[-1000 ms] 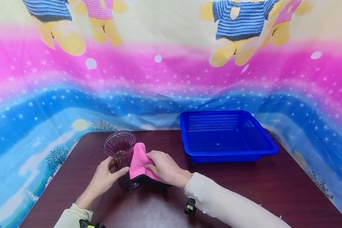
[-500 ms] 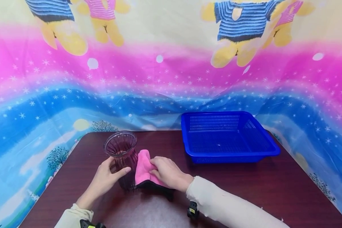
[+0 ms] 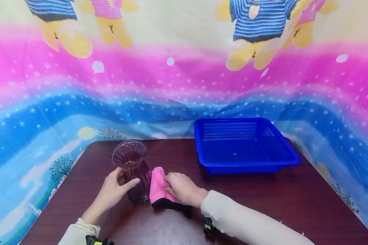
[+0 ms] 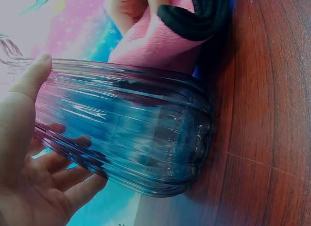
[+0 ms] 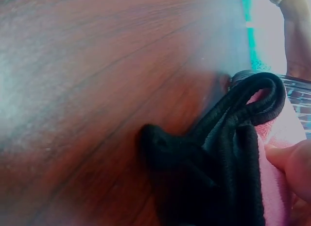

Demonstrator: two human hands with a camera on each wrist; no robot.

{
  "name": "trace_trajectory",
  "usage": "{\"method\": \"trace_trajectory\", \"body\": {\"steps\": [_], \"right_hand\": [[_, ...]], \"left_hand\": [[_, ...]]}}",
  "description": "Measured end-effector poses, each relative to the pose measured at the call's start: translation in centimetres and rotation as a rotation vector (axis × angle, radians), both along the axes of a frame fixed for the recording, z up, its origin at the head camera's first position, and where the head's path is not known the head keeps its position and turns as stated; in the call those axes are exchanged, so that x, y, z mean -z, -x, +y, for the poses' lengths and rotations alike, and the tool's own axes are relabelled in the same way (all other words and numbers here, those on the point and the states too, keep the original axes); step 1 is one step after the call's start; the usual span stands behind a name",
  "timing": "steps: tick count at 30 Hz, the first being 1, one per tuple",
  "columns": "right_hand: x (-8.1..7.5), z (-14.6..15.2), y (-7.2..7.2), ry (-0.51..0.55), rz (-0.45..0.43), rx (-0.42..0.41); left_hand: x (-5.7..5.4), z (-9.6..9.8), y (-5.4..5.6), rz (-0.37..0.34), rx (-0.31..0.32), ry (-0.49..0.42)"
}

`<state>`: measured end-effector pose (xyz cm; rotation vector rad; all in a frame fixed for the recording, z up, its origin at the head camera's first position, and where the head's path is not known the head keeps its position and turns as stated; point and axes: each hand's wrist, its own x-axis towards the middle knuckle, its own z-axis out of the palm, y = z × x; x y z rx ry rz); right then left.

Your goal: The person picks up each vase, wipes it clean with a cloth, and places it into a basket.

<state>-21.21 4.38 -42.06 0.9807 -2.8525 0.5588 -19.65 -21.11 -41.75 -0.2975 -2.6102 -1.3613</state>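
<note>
The cartoon-printed fabric backdrop (image 3: 171, 85) spans the far side at twelve o'clock, behind the dark reddish-brown, wood-grained table (image 3: 294, 190). Toward one o'clock from the table's centre sits the deep-blue rectangular plastic basket with perforated walls (image 3: 251, 164), apart from both hands. Toward ten o'clock stands the purple-tinted, ribbed glass vase with a flared rim (image 3: 136, 172), roughly upright and in the same spot as a second ago. The folded pink cloth with black edging (image 3: 159, 189) has changed place: it was up near the rim and has slid down to the lower wall, at the vase's four o'clock. This suggests the work has passed to that lower part; whether the cloth presses the glass is hard to tell. The right hand (image 3: 184, 187) pinches the cloth between thumb and fingers. The left hand (image 3: 114, 190), at the vase's eight o'clock, grips it, thumb nearside, steadying it as before.
</note>
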Motion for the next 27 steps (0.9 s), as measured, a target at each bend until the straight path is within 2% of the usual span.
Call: {"method": "trace_trajectory", "body": {"steps": [12, 27], "right_hand": [[0.76, 0.28, -0.01, -0.029, -0.052, 0.016], [0.63, 0.32, 0.16, -0.038, -0.026, 0.004]], "left_hand": [[-0.43, 0.12, -0.18, 0.006, 0.000, 0.011], [-0.50, 0.11, -0.22, 0.000, 0.009, -0.005]]}}
